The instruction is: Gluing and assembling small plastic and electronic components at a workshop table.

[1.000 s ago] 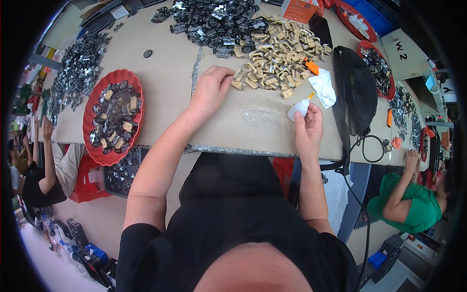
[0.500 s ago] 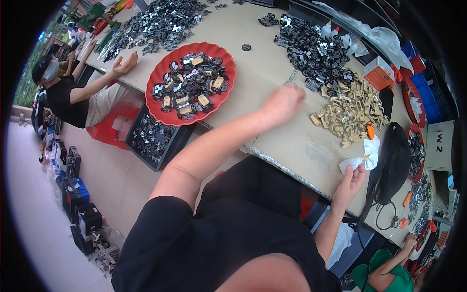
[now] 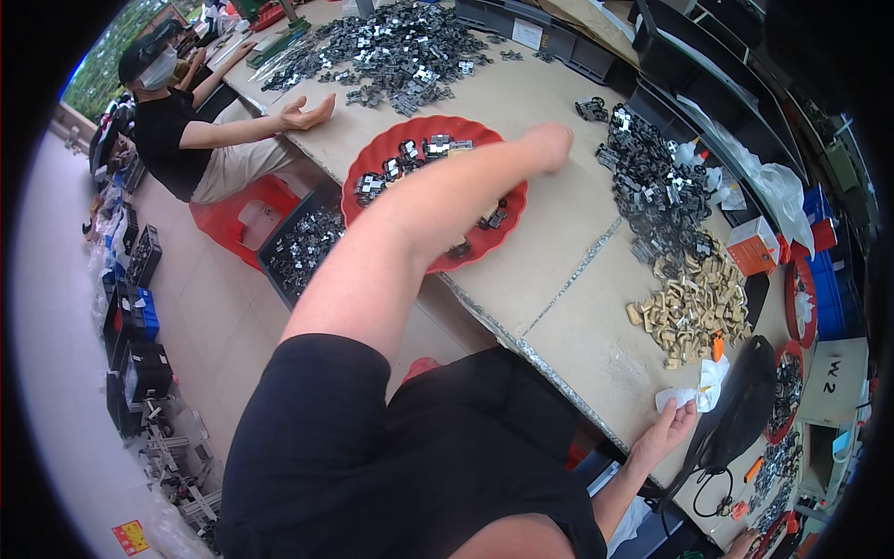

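My left arm stretches over the red scalloped tray (image 3: 512, 224), which holds small black toy-car chassis, some with tan parts. Beyond the tray, my left hand (image 3: 549, 147) is down at the tabletop; its fingers are hidden behind its back, so what it touches does not show. At the right, my right hand (image 3: 672, 425) is closed around a small white squeeze bottle (image 3: 667, 399) with a yellow tip, beside a crumpled white tissue (image 3: 711, 384). A heap of tan plastic parts (image 3: 691, 312) lies beyond it, adjoining a pile of black wheeled chassis (image 3: 656, 182).
More grey-black parts (image 3: 400, 51) cover the far left of the table (image 3: 559, 345). A co-worker's hand (image 3: 309, 112) rests near the table's left edge. A dark crate (image 3: 303, 247) of parts stands below. A black bag-like object (image 3: 745, 396) and an orange-white box (image 3: 752, 247) are at right.
The view has turned, shifting the scene. My left hand has moved farther left across the table, to about where a loose black wheel lay; that wheel is now out of sight. My right hand keeps the bottle.
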{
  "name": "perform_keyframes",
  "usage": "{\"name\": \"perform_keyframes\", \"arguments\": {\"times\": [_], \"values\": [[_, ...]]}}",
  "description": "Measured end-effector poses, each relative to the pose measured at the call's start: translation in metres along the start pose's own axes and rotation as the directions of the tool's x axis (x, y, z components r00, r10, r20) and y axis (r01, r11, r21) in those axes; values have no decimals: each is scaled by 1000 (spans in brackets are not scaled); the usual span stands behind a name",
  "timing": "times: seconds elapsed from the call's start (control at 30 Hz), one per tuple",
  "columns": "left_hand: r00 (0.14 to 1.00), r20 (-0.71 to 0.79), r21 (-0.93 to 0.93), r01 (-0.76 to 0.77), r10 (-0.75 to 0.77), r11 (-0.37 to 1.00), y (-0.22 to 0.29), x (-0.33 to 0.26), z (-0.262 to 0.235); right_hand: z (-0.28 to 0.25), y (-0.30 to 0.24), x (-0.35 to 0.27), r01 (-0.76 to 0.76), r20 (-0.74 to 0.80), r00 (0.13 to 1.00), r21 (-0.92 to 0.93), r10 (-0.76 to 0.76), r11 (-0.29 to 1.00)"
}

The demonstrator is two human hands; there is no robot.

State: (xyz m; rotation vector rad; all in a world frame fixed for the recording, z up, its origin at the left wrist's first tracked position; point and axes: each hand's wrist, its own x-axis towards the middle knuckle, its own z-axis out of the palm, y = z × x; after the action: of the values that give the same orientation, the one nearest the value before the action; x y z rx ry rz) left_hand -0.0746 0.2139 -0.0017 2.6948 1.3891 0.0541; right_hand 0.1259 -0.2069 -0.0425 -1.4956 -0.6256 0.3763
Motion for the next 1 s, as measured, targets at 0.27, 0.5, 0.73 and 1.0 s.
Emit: {"name": "perform_keyframes", "arguments": {"times": [0.27,0.5,0.73,1.0], "values": [[808,-147,86,584,-570,807,-281,-78,-90,-2,5,-2,-1,-34,999,12,2,1000],[859,-201,344,511,-470,788,-394,-153,-41,0,7,1,13,18,1000,-21,-12,1000],[902,-102,437,419,-420,795,-328,-149,-27,-1,-4,-4,-16,-34,999,0,16,1000],[951,-62,711,254,-302,656,-308,-172,-46,3,-8,-3,-23,-22,999,42,24,999]]}}
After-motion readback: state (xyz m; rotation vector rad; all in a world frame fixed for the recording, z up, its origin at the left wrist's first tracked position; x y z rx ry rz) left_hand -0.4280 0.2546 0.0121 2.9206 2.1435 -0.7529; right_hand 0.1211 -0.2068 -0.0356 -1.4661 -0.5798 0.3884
